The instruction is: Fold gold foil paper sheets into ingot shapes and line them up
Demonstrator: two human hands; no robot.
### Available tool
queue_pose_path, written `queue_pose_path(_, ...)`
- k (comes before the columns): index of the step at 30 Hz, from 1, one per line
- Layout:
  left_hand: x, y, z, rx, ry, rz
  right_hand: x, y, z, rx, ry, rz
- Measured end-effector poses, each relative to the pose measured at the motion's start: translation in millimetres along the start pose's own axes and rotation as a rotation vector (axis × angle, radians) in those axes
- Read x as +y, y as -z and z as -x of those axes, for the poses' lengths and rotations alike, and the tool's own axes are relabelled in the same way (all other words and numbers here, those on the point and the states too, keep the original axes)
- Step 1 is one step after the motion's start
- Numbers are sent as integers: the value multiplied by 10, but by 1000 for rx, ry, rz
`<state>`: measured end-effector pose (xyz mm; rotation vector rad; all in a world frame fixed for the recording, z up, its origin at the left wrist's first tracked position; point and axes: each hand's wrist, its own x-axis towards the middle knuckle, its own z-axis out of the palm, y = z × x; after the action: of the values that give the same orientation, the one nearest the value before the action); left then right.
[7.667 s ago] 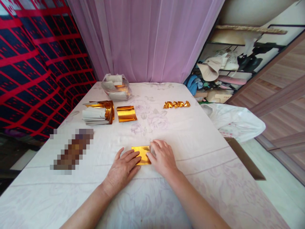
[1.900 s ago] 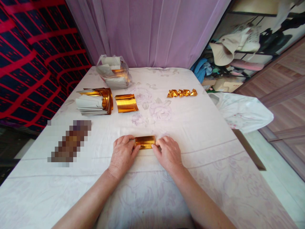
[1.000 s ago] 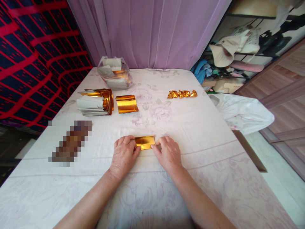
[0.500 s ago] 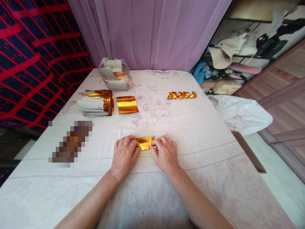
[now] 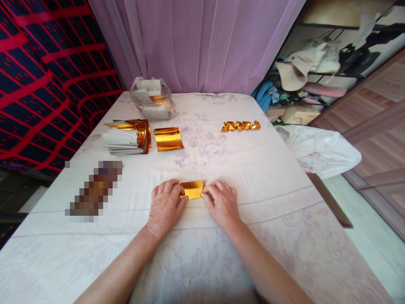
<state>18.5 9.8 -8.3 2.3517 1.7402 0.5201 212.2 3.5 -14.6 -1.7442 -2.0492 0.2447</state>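
Foil strip (image 5: 193,190): one, nearer you than loose sheet (image 5: 168,139), slightly right. Probably light, thin, slick, easy to crease; grip at short ends. Your left hand (image 5: 165,202) and right hand (image 5: 222,203): half curled, thumb and fingers pinched on one end each. Loose sheet: one. Left of it: one stack (image 5: 123,141), sheets uncountable. Behind it, slightly left: one clear bag (image 5: 152,101) of sheets. Well right: folded gold pieces (image 5: 230,126), one row, maybe five, count unsure.
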Motion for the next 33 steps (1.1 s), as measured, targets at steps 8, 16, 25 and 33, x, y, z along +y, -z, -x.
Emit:
queue_pose_path(8, 117, 11, 121, 139, -194, -122, 86, -18, 14, 47, 6, -47)
queue_pose_path(16, 177, -79, 232, 5, -322, -119, 53, -10, 26, 55, 4, -21)
queue_pose_path(25, -76, 24, 356, -3, -279, -172, 68, -12, 21, 52, 9, -15)
queue_pose_path(33, -205, 106, 395, 23, -313, -163, 76, -33, 29, 69, 12, -25)
